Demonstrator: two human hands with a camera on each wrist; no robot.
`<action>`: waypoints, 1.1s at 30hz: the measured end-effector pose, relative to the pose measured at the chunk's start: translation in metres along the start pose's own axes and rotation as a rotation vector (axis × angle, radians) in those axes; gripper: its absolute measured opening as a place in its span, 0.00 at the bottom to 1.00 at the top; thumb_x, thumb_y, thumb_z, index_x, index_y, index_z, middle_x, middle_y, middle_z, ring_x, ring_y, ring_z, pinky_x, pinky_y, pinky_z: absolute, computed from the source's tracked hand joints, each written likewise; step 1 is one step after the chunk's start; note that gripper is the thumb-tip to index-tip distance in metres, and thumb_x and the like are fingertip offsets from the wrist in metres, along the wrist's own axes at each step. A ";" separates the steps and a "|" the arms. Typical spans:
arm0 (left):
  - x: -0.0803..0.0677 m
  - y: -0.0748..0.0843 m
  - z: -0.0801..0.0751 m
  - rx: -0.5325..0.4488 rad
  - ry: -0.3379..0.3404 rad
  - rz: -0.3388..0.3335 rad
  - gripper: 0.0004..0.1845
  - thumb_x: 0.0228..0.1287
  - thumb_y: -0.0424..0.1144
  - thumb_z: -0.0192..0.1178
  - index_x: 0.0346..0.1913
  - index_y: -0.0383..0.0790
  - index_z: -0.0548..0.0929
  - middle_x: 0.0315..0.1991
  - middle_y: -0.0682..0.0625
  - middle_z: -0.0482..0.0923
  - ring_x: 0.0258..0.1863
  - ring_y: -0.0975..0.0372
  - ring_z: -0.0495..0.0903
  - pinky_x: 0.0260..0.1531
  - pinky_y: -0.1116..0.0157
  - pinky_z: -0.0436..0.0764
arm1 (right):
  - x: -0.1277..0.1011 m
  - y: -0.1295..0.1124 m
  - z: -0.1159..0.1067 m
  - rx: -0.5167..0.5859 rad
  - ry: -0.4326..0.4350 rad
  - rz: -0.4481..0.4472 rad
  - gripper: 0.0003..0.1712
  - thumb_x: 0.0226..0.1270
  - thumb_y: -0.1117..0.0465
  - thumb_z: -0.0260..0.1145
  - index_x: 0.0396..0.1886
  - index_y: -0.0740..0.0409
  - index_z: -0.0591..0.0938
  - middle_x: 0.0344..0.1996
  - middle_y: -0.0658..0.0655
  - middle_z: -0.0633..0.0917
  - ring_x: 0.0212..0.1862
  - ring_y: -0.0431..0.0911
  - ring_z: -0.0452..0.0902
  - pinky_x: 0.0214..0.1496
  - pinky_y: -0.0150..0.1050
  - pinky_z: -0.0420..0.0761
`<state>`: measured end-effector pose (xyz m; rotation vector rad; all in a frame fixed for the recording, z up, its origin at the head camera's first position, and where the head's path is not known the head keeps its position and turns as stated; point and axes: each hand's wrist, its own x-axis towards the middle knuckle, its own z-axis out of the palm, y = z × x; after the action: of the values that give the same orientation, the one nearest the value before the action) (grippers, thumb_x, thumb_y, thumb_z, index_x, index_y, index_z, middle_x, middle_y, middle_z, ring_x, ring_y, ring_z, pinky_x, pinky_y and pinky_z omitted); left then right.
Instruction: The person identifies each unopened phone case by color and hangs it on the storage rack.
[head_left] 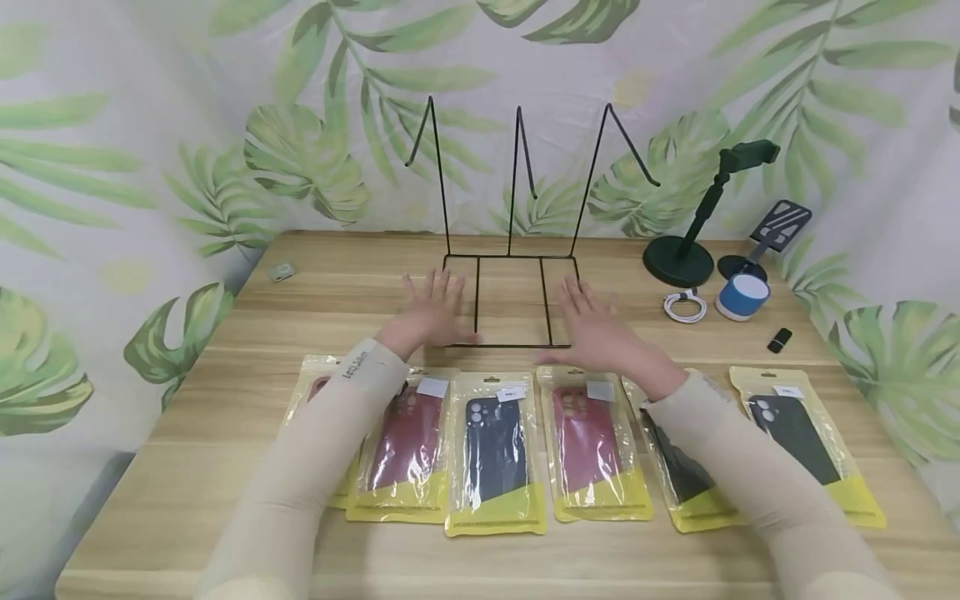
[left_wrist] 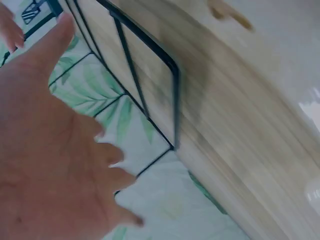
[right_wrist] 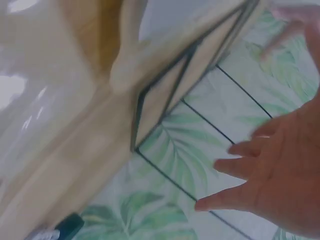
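A black wire rack [head_left: 509, 257] with three upright hooked arms stands at the back middle of the wooden table. My left hand [head_left: 433, 312] is spread over the left side of its base, fingers pointing away from me. On the opposite side my right hand [head_left: 600, 329] is spread likewise, its thumb toward the base's front bar. Both palms show bare in the wrist views, the left hand [left_wrist: 60, 150] and the right hand [right_wrist: 280, 170] with fingers apart. In front lie bagged phone cases, among them a dark blue one [head_left: 495, 450] and a pink one [head_left: 588, 442].
Further yellow bags with a red case [head_left: 408, 437] and black cases [head_left: 795, 437] lie along the front, some under my forearms. At the right stand a green stand [head_left: 678, 260], a phone holder [head_left: 750, 265], a coiled white cable [head_left: 684, 307] and a blue round container [head_left: 742, 296].
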<state>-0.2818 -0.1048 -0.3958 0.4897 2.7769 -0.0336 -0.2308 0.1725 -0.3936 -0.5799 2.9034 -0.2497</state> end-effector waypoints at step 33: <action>-0.004 -0.026 0.007 -0.154 -0.180 0.047 0.55 0.68 0.63 0.55 0.77 0.28 0.39 0.79 0.33 0.37 0.77 0.36 0.43 0.75 0.41 0.47 | -0.151 0.249 -0.019 0.074 -0.126 0.233 0.06 0.61 0.64 0.67 0.31 0.64 0.81 0.28 0.54 0.84 0.30 0.45 0.73 0.32 0.40 0.75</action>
<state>-0.2846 -0.1310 -0.4023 0.4862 2.5666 0.1391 -0.1882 0.4604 -0.4034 -0.2331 2.7921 -0.2759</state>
